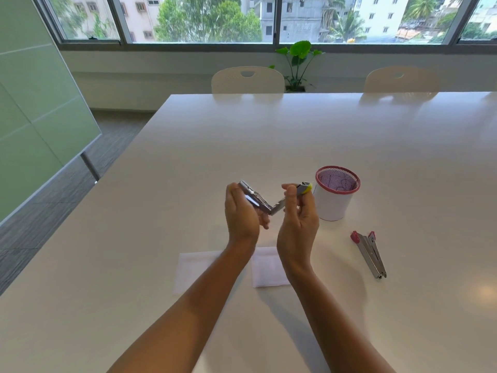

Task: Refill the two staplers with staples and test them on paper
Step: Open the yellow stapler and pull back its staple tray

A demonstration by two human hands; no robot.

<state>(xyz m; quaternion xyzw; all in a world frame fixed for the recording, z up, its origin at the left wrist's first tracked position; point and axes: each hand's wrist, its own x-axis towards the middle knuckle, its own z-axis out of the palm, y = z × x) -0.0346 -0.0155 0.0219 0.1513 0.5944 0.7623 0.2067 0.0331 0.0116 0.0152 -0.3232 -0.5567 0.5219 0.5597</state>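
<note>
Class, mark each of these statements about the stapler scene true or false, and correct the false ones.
1. Both hands hold one stapler swung open. True: the left hand and right hand hold the yellow-tipped stapler open in a V.
2. The red-tipped stapler is inside the mesh cup. False: the red-tipped stapler lies on the table, nearer the person than the mesh cup.
3. Paper lies on the table beneath the forearms. True: the paper lies there.
4. The mesh cup is tipped over. False: it stands upright.
</note>
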